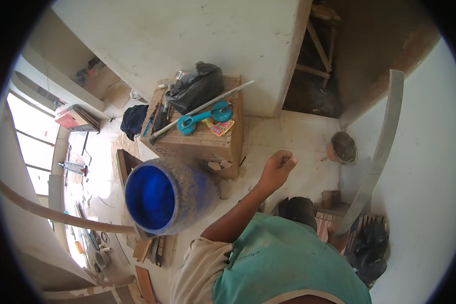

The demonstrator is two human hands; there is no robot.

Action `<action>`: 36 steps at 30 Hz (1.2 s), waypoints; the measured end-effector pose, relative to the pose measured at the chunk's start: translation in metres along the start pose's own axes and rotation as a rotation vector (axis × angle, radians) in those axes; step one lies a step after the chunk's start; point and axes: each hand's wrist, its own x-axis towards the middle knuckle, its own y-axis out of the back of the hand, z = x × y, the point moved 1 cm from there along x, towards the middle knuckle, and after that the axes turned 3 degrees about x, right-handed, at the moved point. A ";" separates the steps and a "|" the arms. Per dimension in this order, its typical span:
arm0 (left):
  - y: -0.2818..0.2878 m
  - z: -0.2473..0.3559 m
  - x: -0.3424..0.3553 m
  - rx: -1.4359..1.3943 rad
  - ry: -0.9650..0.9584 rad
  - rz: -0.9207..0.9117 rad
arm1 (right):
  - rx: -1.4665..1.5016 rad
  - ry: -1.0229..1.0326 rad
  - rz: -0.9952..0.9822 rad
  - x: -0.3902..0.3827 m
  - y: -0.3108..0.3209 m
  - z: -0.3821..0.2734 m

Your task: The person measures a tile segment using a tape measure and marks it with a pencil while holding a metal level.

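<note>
My left hand (279,167) is raised near the centre with loosely curled fingers and nothing visible in them, right of a dusty blue drum (195,195) and in front of a cardboard box (223,152). On that box lie a black plastic bag (192,88), a pale pipe (238,87) and a turquoise double suction-cup lifter (220,112). My right hand (335,237), partly hidden by my teal top (294,258), grips the lower part of a long grey straightedge (387,121), which reaches up along the white wall at right.
A mortar bucket (342,148) stands by the right wall, and dark bags (370,253) lie below it. A doorway (314,93) opens at the back. At left are a curved wooden strip (68,218), scattered tools (73,168) and a cardboard carton (76,117).
</note>
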 end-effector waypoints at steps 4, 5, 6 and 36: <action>-0.052 0.024 0.110 0.018 -0.021 0.028 | 0.282 0.020 -0.109 0.117 -0.043 0.005; -0.060 0.023 0.134 0.023 0.002 0.063 | 0.276 0.009 -0.131 0.146 -0.052 -0.011; -0.067 0.025 0.158 0.019 0.020 0.092 | 0.263 0.001 -0.144 0.177 -0.058 -0.024; -0.147 0.084 0.566 0.274 0.146 0.996 | 0.223 -0.099 -0.428 0.778 -0.337 -0.093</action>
